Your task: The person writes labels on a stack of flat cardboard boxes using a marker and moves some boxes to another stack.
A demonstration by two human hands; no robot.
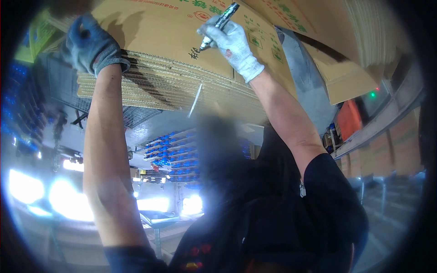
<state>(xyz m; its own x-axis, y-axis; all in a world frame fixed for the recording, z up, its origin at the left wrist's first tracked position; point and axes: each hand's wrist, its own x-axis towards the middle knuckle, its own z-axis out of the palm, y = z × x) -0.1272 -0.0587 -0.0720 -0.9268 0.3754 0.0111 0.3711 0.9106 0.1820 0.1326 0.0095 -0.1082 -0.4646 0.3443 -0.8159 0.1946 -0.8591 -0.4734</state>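
A stack of flat brown cardboard boxes (154,27) with red and green print lies at the top, its corrugated edges turned toward me. My right hand (232,45), in a whitish glove with a small reddish stain, holds a black marker pen (226,16) between thumb and fingers. The pen slants down to the left, its tip at the top sheet beside dark handwritten strokes (194,53). My left hand (93,45), in a dark grey glove, is at the stack's left edge with its fingers curled. What those fingers hold, if anything, is hidden.
More folded cardboard (346,77) stands at the right, beside an orange-red item (349,119). Beyond the stack's near edge are racks with blue parts (170,150). A wire mesh (139,117) lies under the left side, and a yellow-green object (37,38) is at far left.
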